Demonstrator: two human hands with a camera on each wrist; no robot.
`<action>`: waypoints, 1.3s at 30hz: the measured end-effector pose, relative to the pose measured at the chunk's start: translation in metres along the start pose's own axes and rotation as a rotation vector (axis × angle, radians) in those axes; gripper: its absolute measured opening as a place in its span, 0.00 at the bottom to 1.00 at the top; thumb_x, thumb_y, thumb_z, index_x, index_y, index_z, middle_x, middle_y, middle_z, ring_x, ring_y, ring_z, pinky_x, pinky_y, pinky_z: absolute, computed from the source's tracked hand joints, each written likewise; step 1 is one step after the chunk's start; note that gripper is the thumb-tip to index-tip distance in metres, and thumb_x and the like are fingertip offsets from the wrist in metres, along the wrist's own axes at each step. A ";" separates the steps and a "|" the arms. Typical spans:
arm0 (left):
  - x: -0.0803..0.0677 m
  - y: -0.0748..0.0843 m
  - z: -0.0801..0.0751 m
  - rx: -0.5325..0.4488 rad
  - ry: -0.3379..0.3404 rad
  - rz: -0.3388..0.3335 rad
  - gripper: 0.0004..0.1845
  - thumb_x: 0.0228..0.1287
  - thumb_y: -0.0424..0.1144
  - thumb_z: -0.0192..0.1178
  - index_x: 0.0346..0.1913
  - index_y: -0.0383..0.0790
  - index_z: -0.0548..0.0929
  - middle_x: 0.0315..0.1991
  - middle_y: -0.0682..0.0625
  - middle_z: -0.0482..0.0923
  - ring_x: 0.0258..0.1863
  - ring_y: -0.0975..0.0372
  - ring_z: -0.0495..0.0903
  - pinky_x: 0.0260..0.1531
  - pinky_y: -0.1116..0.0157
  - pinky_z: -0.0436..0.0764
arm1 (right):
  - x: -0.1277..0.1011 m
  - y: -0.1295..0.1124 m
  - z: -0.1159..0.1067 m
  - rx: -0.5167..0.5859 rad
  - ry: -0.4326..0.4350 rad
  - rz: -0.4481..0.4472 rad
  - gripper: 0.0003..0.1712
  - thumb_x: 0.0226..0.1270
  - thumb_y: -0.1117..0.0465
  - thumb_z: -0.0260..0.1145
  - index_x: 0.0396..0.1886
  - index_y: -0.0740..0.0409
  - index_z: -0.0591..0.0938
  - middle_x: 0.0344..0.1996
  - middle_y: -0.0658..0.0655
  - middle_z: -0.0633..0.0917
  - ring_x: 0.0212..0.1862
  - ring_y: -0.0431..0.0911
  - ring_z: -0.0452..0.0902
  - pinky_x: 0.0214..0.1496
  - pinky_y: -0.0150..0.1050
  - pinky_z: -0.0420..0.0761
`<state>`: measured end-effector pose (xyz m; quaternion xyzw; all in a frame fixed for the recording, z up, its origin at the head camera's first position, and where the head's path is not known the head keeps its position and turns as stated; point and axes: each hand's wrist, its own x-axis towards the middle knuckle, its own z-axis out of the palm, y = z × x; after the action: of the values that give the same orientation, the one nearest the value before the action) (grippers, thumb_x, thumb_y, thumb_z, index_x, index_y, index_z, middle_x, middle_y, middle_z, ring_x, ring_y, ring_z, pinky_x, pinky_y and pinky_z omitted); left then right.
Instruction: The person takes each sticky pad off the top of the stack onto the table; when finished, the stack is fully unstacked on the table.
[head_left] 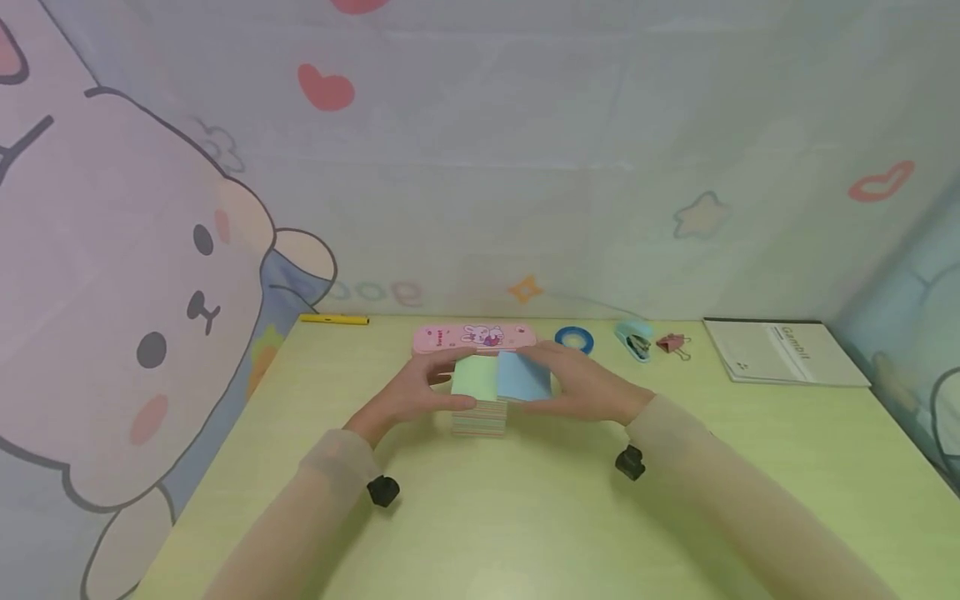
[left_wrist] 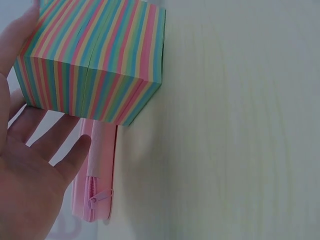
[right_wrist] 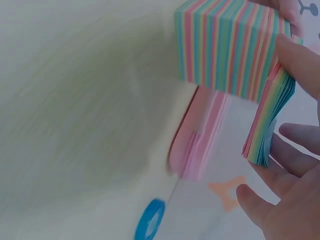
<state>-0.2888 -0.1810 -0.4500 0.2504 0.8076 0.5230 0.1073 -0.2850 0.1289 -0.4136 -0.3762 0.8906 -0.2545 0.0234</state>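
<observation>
Soft light, pale glare on the near tabletop (head_left: 510,517), dimmer wrist views.

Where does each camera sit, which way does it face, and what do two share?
Head: on the head, looking forward and down at the yellow-green table; both forearms, left hand and right hand show.
Left wrist: on that wrist, facing the striped multicoloured paper block; the left hand shows.
Right wrist: on that wrist, facing the same block; right hand and some left fingers show.
Both wrist views share the block and pink zippered case.
</observation>
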 end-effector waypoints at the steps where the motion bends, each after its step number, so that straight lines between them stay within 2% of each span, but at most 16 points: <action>1: -0.001 0.000 0.000 -0.001 0.006 -0.007 0.40 0.59 0.46 0.79 0.75 0.59 0.75 0.70 0.58 0.75 0.72 0.52 0.73 0.74 0.45 0.70 | -0.004 0.004 -0.001 -0.002 0.004 0.002 0.48 0.65 0.44 0.78 0.79 0.55 0.69 0.71 0.56 0.76 0.64 0.51 0.73 0.60 0.48 0.84; 5: -0.002 0.002 0.001 -0.009 0.028 -0.014 0.40 0.59 0.45 0.80 0.74 0.57 0.76 0.69 0.57 0.75 0.69 0.52 0.75 0.74 0.45 0.70 | -0.017 0.020 -0.001 -0.017 0.011 0.047 0.49 0.62 0.48 0.81 0.77 0.59 0.71 0.69 0.59 0.78 0.63 0.53 0.74 0.58 0.50 0.84; 9: -0.002 0.003 0.001 -0.033 0.038 -0.023 0.40 0.59 0.43 0.80 0.75 0.54 0.76 0.69 0.54 0.75 0.68 0.50 0.75 0.73 0.43 0.70 | -0.024 0.032 0.010 -0.022 -0.029 0.108 0.49 0.60 0.49 0.81 0.76 0.63 0.71 0.68 0.61 0.79 0.60 0.52 0.76 0.60 0.49 0.83; 11: -0.003 0.003 0.000 -0.039 0.046 -0.035 0.40 0.59 0.43 0.80 0.75 0.53 0.76 0.70 0.54 0.75 0.68 0.50 0.75 0.73 0.42 0.70 | -0.025 0.035 0.018 -0.007 -0.061 0.124 0.49 0.60 0.49 0.81 0.77 0.61 0.70 0.67 0.59 0.79 0.59 0.50 0.75 0.61 0.48 0.81; 16: -0.002 0.003 0.001 -0.064 0.035 -0.031 0.39 0.60 0.40 0.79 0.75 0.50 0.75 0.70 0.51 0.75 0.67 0.47 0.75 0.73 0.43 0.71 | -0.023 0.034 0.035 0.019 -0.101 0.109 0.48 0.62 0.49 0.80 0.77 0.57 0.70 0.66 0.55 0.78 0.58 0.48 0.73 0.61 0.47 0.80; 21: -0.001 0.002 0.002 -0.073 0.025 -0.017 0.39 0.61 0.38 0.78 0.75 0.50 0.75 0.70 0.51 0.75 0.66 0.47 0.76 0.71 0.44 0.73 | -0.018 0.034 0.046 -0.030 -0.098 0.066 0.48 0.63 0.47 0.80 0.77 0.59 0.70 0.65 0.56 0.79 0.59 0.50 0.73 0.60 0.47 0.80; 30: -0.003 0.001 0.004 -0.047 0.027 -0.019 0.38 0.60 0.42 0.79 0.73 0.57 0.77 0.65 0.54 0.76 0.65 0.50 0.78 0.69 0.45 0.76 | -0.016 0.032 0.050 -0.048 -0.100 0.077 0.48 0.62 0.47 0.80 0.76 0.61 0.70 0.65 0.58 0.80 0.59 0.50 0.74 0.60 0.47 0.81; 39: -0.002 0.001 0.004 -0.053 0.019 -0.006 0.39 0.61 0.41 0.78 0.74 0.56 0.76 0.67 0.53 0.75 0.66 0.49 0.77 0.70 0.45 0.75 | -0.018 0.030 0.050 -0.052 -0.100 0.090 0.49 0.62 0.46 0.80 0.76 0.61 0.71 0.65 0.58 0.80 0.59 0.51 0.75 0.61 0.48 0.81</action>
<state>-0.2848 -0.1783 -0.4515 0.2401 0.7952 0.5463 0.1076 -0.2802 0.1365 -0.4736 -0.3484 0.9106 -0.2112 0.0694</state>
